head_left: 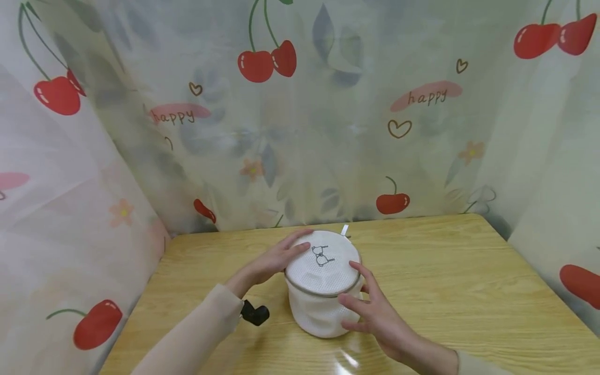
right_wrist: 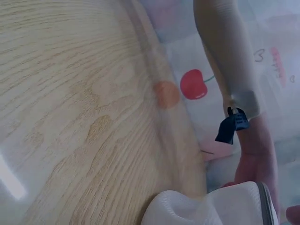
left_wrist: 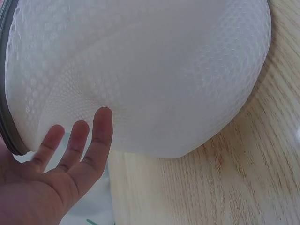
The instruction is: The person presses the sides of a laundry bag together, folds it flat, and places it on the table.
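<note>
Head view: wooden table (head_left: 445, 271) enclosed by cherry-print curtains (head_left: 328, 104).

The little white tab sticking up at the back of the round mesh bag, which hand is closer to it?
Left. The left hand lies on the bag's top rim beside the tab; the right hand touches the front side.

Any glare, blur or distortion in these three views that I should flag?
Head view: wide-angle bending at the edges, a bright glare streak on the table near the right hand. Left wrist view: mesh laundry bag sharp, left hand slightly soft. Right wrist view: soft overall, the table edge smeared, a glare streak at lower left.
</note>
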The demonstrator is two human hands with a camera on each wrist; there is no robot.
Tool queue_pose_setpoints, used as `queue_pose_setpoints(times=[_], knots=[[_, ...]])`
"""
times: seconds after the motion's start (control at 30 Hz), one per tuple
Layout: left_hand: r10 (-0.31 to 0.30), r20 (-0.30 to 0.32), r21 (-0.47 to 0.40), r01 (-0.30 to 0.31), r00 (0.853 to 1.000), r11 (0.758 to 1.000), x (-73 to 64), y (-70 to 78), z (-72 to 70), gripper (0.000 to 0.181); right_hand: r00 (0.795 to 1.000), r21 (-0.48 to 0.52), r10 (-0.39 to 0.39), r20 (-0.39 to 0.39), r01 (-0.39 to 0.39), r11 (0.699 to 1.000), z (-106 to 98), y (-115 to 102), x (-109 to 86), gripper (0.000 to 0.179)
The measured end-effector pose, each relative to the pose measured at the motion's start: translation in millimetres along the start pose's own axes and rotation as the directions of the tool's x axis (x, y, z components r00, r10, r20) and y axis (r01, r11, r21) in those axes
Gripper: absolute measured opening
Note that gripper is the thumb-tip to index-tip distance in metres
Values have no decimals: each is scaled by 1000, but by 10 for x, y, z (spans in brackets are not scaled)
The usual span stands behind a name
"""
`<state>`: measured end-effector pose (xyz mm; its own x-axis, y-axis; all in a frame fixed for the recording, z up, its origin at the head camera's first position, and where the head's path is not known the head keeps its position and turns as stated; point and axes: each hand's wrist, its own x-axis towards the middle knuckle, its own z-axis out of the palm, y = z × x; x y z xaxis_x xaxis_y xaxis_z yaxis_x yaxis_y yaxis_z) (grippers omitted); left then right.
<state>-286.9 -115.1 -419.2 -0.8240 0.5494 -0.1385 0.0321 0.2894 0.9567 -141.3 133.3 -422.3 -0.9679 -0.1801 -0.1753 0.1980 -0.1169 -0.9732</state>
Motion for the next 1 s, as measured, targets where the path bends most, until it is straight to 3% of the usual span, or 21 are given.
queue_pose_setpoints(times=[0.37, 0.7, 1.0], knots=[[-14, -19, -65, 12, 1000, 998, -44, -61, 68, 50, 997, 64, -77, -17, 77, 995, 126, 161, 193, 76], [-35, -21, -62, 33, 999, 998, -59, -252, 168, 43, 994, -2, -81, -74, 81, 997, 103, 262, 311, 71], [-54, -43, 3, 54, 998, 999, -93, -343, 240, 43, 994, -53, -70, -88, 65, 996, 38, 364, 345, 71]])
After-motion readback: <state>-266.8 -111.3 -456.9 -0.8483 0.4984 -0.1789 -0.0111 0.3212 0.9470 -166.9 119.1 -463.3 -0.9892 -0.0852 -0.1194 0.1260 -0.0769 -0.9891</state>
